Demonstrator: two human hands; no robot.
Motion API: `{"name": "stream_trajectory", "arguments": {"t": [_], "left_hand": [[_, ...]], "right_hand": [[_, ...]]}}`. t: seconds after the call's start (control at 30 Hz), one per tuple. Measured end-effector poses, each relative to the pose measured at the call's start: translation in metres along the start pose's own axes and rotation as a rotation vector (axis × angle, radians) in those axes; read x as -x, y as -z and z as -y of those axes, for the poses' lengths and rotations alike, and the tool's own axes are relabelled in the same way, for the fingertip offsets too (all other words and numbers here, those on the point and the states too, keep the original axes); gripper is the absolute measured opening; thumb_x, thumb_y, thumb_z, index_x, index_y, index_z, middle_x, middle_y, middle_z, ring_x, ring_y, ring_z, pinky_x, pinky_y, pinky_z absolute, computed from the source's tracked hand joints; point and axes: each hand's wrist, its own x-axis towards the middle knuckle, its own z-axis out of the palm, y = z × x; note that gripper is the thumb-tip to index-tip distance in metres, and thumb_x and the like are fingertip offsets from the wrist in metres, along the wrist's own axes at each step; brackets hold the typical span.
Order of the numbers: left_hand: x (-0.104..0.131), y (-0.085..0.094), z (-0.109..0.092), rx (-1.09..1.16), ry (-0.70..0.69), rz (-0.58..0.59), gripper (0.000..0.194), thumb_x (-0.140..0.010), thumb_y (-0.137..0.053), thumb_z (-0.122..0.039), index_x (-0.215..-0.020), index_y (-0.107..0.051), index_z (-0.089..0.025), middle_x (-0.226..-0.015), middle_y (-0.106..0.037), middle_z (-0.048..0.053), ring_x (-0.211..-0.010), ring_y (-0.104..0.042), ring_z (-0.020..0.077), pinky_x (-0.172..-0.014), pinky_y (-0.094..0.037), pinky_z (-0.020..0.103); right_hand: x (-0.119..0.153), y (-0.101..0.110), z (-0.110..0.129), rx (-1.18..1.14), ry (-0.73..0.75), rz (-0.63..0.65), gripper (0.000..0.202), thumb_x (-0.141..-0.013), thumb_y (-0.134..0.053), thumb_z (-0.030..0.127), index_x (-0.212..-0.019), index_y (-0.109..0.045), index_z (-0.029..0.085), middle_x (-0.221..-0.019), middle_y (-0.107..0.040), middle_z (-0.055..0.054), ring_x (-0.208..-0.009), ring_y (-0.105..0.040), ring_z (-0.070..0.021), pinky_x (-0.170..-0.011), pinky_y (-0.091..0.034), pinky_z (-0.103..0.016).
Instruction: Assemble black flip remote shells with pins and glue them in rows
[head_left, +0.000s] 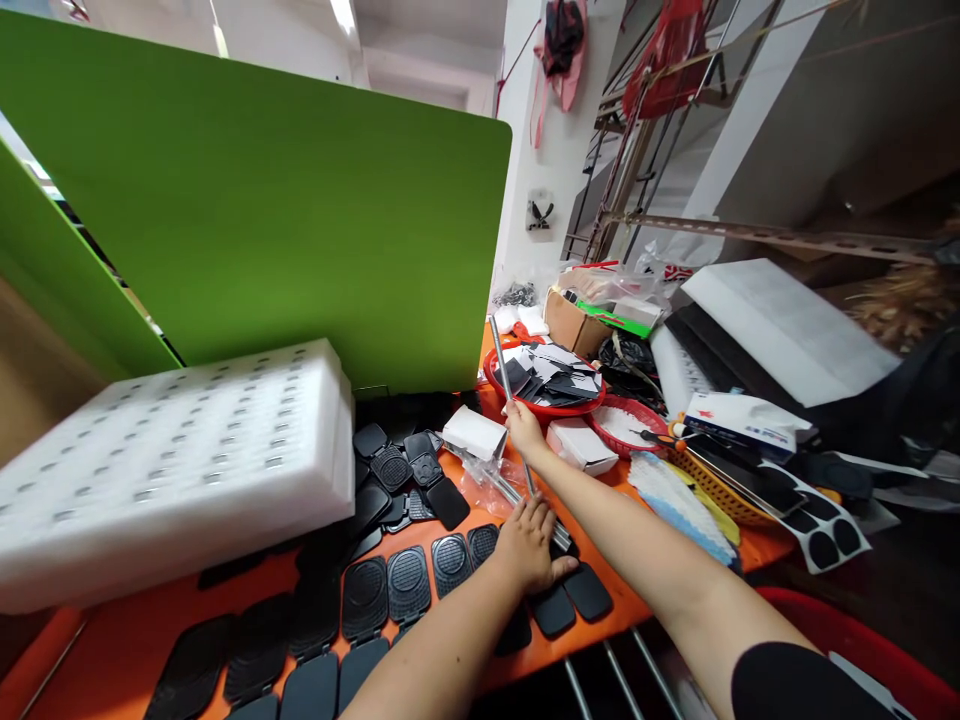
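My right hand (523, 430) is wrapped round a long silver metal rod (499, 350), which stands tilted above the table. The rod's lower end comes down beside the fingertips of my left hand (531, 548). That hand lies flat with its thumb spread, over several metal rods (560, 537) and the black hinged pads near the table edge. Its palm hides part of what is under it. A clear plastic bag (480, 480) lies round the rods' far end. Black pads (409, 583) are laid open in rows, and more lie in a loose pile (394, 470).
A large white foam block (172, 470) stands at left before a green partition (300, 220). Behind my hands are a red basket (551, 405) of black and white pieces, a white box (581, 445) and a yellow basket (705, 480). The orange table (607, 560) ends close in front.
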Motion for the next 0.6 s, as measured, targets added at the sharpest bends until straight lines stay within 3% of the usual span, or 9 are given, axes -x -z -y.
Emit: {"name": "stream_trajectory", "arguments": {"t": [0.17,0.3,0.47,0.6], "left_hand": [[0.000,0.000,0.001,0.026,-0.027,-0.029,0.082,-0.085,-0.025,-0.066,-0.139,-0.034,-0.005,-0.145,-0.035,0.017,-0.137,-0.022,0.0298,-0.111,-0.015,0.046],[0.003,0.002,0.002,0.056,-0.097,-0.084,0.069,-0.085,-0.037,-0.058,-0.137,-0.036,-0.014,-0.144,-0.037,0.012,-0.135,-0.025,0.0280,-0.111,-0.019,0.047],[0.005,0.004,0.006,0.092,-0.026,-0.188,0.042,-0.087,-0.047,-0.033,-0.124,-0.042,-0.014,-0.125,-0.047,0.014,-0.116,-0.045,0.0248,-0.098,-0.040,0.041],[0.001,0.004,0.010,0.106,-0.021,-0.200,0.032,-0.085,-0.051,-0.028,-0.114,-0.048,-0.016,-0.110,-0.050,0.010,-0.102,-0.051,0.0219,-0.089,-0.046,0.037]], "right_hand": [[0.002,-0.006,-0.001,0.022,-0.008,0.039,0.049,-0.078,-0.039,0.068,-0.071,-0.048,0.021,-0.047,-0.039,0.006,-0.043,-0.038,-0.0118,-0.043,-0.028,-0.024],[0.003,-0.007,0.006,0.040,-0.005,0.097,0.047,-0.077,-0.044,0.066,-0.069,-0.050,0.020,-0.047,-0.040,0.006,-0.044,-0.039,-0.0117,-0.044,-0.029,-0.023],[0.002,-0.003,0.021,0.036,0.004,0.142,0.045,-0.076,-0.048,0.064,-0.068,-0.051,0.020,-0.049,-0.041,0.005,-0.046,-0.040,-0.0115,-0.045,-0.029,-0.023],[0.009,0.015,0.041,0.006,0.012,0.149,0.047,-0.076,-0.047,0.067,-0.071,-0.050,0.021,-0.048,-0.038,0.007,-0.044,-0.036,-0.0098,-0.042,-0.027,-0.022]]}}
